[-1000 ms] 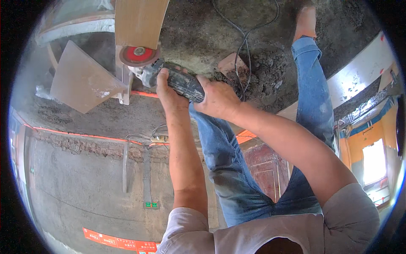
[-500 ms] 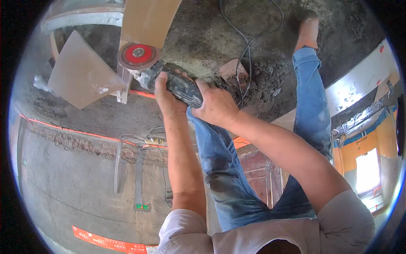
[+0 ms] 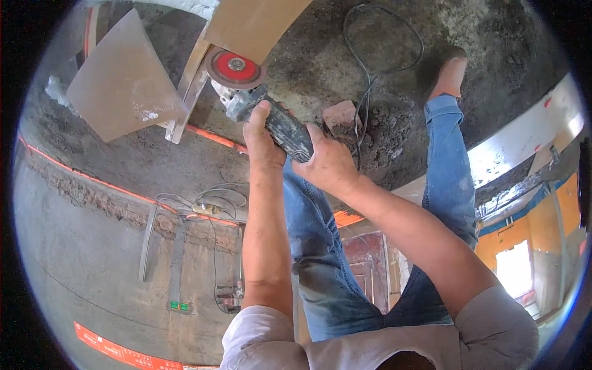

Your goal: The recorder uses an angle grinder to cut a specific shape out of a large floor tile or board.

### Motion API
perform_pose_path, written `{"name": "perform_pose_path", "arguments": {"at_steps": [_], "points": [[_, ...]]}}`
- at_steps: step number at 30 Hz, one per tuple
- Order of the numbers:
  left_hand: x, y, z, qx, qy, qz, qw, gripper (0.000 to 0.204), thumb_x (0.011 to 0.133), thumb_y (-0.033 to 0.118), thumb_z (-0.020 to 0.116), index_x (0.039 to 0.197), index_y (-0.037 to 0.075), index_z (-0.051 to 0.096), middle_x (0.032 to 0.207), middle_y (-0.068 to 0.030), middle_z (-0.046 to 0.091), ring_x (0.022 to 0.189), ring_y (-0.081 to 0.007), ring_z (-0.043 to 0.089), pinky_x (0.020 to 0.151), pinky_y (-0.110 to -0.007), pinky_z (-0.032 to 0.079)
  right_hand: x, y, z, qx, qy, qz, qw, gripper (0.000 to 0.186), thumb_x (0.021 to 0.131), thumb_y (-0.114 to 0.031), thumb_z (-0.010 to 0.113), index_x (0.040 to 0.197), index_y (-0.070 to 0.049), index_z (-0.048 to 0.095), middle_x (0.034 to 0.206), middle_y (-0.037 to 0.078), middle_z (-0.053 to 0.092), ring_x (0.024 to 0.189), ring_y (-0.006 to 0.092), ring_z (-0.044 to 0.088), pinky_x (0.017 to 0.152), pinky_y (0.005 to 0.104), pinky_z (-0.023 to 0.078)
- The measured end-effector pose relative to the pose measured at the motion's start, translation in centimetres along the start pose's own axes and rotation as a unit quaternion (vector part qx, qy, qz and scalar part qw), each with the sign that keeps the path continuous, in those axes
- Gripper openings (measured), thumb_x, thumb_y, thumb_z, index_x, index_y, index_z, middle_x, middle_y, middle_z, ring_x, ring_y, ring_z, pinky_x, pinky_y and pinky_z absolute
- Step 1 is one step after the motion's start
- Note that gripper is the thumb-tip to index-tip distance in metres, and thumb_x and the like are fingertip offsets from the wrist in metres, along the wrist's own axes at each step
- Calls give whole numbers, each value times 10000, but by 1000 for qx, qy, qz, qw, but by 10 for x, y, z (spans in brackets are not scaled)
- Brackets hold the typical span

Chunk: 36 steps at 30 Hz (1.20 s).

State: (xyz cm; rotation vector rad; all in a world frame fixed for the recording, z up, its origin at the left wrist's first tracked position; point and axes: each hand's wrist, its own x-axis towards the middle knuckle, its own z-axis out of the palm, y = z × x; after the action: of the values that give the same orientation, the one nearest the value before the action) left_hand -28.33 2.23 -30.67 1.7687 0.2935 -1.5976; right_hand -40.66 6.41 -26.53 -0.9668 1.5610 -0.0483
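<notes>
Both my hands hold a worn dark angle grinder point(image 3: 288, 128) with a red cutting disc point(image 3: 236, 64). My left hand point(image 3: 264, 137) is wrapped around its body just behind the grey gear head, thumb on top. Farther back, my right hand point(image 3: 330, 157) grips the rear end. The disc overlaps the near end of a tan tile or panel point(image 3: 256, 24); whether it touches cannot be made out. Left of it lies a loose, angular tan piece point(image 3: 126, 80), its tip near a pale straight-edged bar point(image 3: 191, 95) beside the tile.
A dark cable point(image 3: 369, 80) loops across the dirty floor beside a broken brick piece point(image 3: 341, 116) and rubble point(image 3: 391, 132). Orange conduit point(image 3: 98, 188) follows the foot of the grey wall point(image 3: 92, 246). A long white panel point(image 3: 515, 151) is at right, past my foot point(image 3: 449, 75).
The view has shifted. My hands, the grinder and the tile's near end appear farther right and higher in the picture. My grip on the grinder stays the same.
</notes>
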Motion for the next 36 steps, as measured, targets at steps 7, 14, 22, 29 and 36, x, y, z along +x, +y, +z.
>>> {"name": "perform_pose_path", "arguments": {"at_steps": [7,14,22,29,36], "points": [[11,25,2,12,5,5,1000,303,780,209,643,956,-18,545,781,-142,610,653,-246,623,572,-356,525,13,-22,3,-9,-8,6,1000,463,689,-257,693,1031,-21,488,813,236,636,763,424,620,664,499,494],[17,70,1,34,-31,33,998,244,819,234,600,943,31,545,778,-106,605,683,-238,616,631,-360,525,26,-69,-3,-3,-14,-17,1000,518,670,-293,704,1056,-14,500,791,251,631,776,426,619,674,492,501],[-110,98,36,-67,-38,53,996,247,799,164,611,958,-15,546,766,-117,596,666,-250,625,572,-364,527,-61,-113,-61,-53,-49,-38,997,638,691,-304,699,1186,4,439,812,265,630,771,430,619,678,500,501],[-188,92,80,-135,-68,31,988,284,777,107,642,1009,-17,536,794,-114,608,701,-255,657,603,-356,560,-112,-157,-145,-74,-76,-43,993,619,690,-290,715,1170,-9,444,875,280,623,806,437,612,682,486,506],[-137,131,127,-130,-93,-73,984,250,792,164,652,952,7,539,786,-115,605,638,-224,626,547,-337,537,-59,-195,-189,128,-202,121,963,610,733,-316,719,1187,5,468,917,139,640,773,262,639,720,379,502]]}}
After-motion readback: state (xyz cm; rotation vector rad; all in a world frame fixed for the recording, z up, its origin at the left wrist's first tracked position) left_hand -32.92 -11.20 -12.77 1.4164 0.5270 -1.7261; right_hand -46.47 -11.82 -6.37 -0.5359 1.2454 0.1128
